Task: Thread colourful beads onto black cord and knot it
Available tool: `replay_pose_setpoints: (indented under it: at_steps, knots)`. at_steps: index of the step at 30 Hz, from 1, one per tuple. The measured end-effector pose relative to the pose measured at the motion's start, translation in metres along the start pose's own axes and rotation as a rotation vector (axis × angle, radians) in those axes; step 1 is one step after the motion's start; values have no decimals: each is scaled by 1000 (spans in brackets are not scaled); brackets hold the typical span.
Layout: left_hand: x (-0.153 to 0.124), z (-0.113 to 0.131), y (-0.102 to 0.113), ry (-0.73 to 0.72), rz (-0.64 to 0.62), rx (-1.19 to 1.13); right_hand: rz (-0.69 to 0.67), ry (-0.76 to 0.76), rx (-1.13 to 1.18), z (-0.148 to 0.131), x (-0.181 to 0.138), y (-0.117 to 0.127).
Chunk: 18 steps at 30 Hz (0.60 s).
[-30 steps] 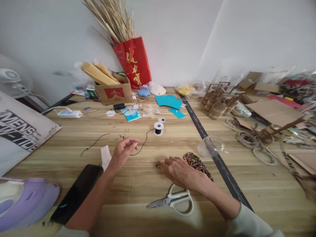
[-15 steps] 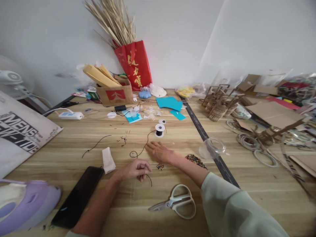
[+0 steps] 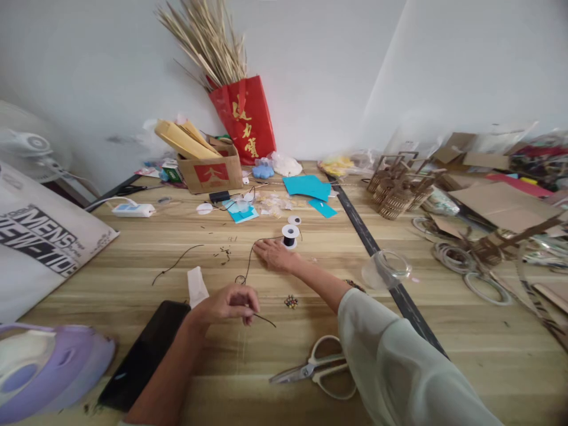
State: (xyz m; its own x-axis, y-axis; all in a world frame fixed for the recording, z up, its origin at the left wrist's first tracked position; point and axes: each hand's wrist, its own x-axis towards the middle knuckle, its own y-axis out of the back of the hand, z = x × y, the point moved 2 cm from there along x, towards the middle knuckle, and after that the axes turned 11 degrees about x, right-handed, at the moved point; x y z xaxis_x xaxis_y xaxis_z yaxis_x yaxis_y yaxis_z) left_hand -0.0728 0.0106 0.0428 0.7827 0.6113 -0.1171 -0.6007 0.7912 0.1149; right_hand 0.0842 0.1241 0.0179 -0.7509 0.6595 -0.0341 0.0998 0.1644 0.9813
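My left hand (image 3: 231, 303) is closed in a pinch on the near end of a thin black cord (image 3: 249, 265) that runs up the table to a small white spool (image 3: 290, 235). My right hand (image 3: 277, 255) reaches forward, fingers stretched flat on the table over the cord, just in front of the spool. A small cluster of coloured beads (image 3: 291, 302) lies between my hands. A larger pile of beads (image 3: 354, 286) is mostly hidden behind my right sleeve.
White-handled scissors (image 3: 318, 370) lie near the front edge. A black phone (image 3: 142, 356), a folded white paper (image 3: 196, 285), a tipped clear cup (image 3: 385, 268), a cardboard box (image 3: 210, 169), a red bag (image 3: 245, 118) and cardboard pieces (image 3: 497, 207) surround the work area.
My right hand left the bead pile and stretched forward to the cord near the spool. My left hand drew back toward me with the cord's end.
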Motion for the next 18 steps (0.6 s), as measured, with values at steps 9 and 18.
replay_pose_setpoints:
  at_steps: [9,18]
  knots:
    - [-53,49,28,-634,328,-79,35,0,38,1,-2,-6]
    - [-45,37,28,-461,213,-33,63,-17,156,0,-6,1]
